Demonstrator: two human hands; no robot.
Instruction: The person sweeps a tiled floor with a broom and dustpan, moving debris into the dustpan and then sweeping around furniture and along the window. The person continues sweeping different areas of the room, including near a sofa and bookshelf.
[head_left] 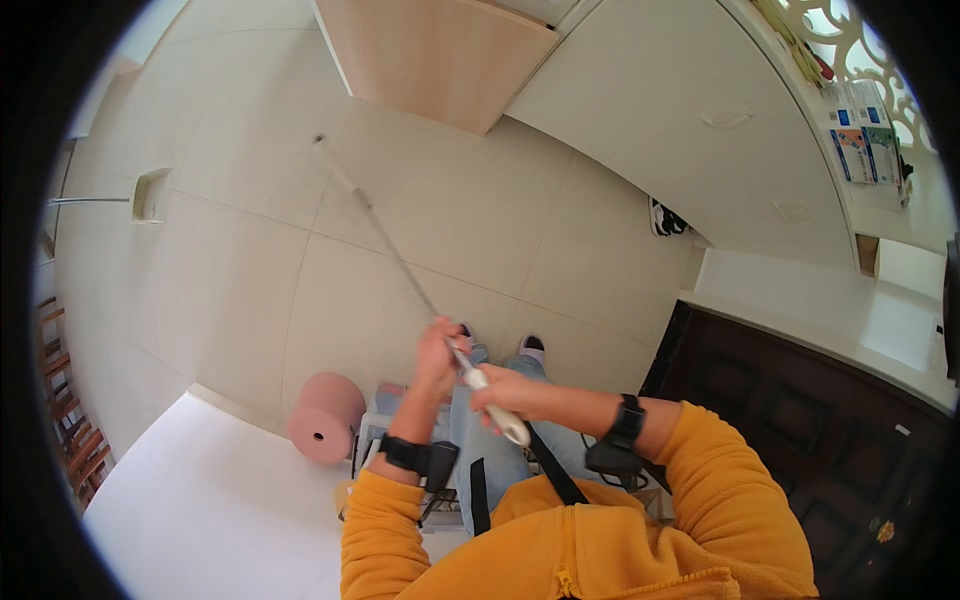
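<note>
Grip on the metal-shafted pole (402, 262) is two-handed: the right hand (508, 390) is clamped around its cream handle (512, 428), and the left hand (437, 352) is closed on the shaft just beyond. The pole slants away from the body, up and left over the tiled floor (440, 200); its far end is blurred, and whether it touches the tiles cannot be told. With both hands near one end, the long free length could dip or swing wide if the left hand loosened. A swing to the right might strike the wood-grain panel (430, 60); one to the left could tip the long-handled dustpan (152, 196). The handle's butt sits near a dark strap (557, 470) and might snag on it. Slippers (532, 347) beneath and a pink roll (330, 415) to the left leave less room for a careless step.
</note>
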